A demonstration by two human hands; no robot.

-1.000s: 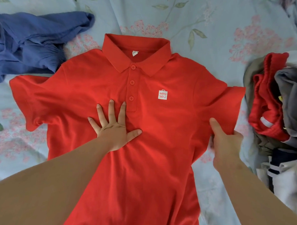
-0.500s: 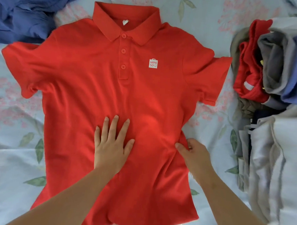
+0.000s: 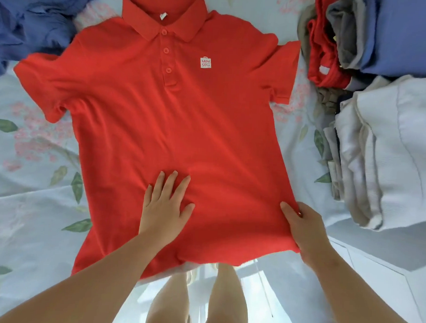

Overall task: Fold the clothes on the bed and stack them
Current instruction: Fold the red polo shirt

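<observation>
Left hand (image 3: 166,208) lies flat on the lower middle of the shirt (image 3: 184,126), fingers straight and pointing far, palm pressing the cloth to the bed (image 3: 29,202). Right hand (image 3: 304,228) grips the shirt's right side seam just above the hem, thumb on top and fingers apparently tucked beneath the edge. The shirt is spread face up, collar far, hem at the near edge of the bed, both sleeves laid out to the sides. The step in hand appears to be smoothing before the first fold. To do it well, the flat hand should anchor the centre while the gripping hand draws the seam outward and near, so the faint creases around the left hand's fingertips run out toward the hem. Pull evenly; a sharp tug would likely skew the placket off the centre line. A folded stack (image 3: 390,157) and a looser pile (image 3: 334,44) sit just right of the shirt; a crumpled blue garment (image 3: 30,19) lies far left, touching the left sleeve.
</observation>
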